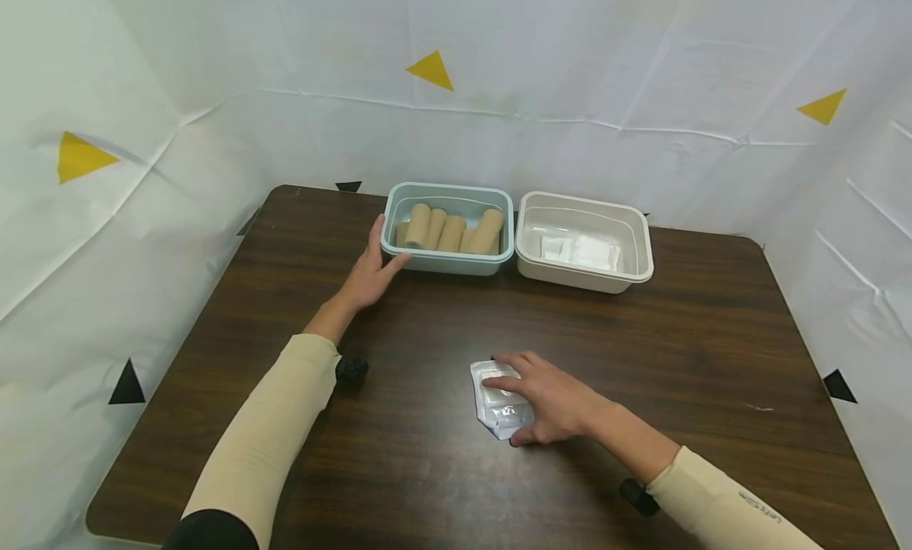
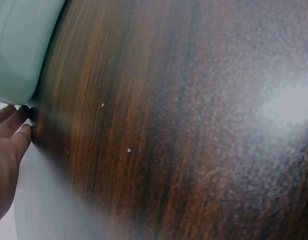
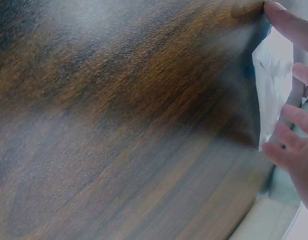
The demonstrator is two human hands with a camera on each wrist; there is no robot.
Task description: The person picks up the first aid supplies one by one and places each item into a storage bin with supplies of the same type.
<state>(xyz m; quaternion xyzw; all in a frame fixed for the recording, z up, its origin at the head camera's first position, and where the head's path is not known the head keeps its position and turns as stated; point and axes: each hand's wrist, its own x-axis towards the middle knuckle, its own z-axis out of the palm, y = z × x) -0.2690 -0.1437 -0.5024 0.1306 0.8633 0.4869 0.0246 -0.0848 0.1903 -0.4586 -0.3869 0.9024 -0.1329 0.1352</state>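
Observation:
My left hand is at the near left corner of a light blue plastic tub, fingers along its left end and thumb by the front rim. Several brown cardboard tubes lie in this tub; in the left wrist view the fingertips are just by the tub's corner. My right hand is spread over a crinkled clear and white plastic packet near the table's middle. Its thumb is by the packet's near right corner, and the fingers lie across the far part. The right wrist view shows fingertips along the packet.
Right beside the blue tub stands a beige tub with white packets in it. Both tubs are at the back of the dark wood-grain table. White sheeting with yellow and black triangles surrounds the table's back and sides.

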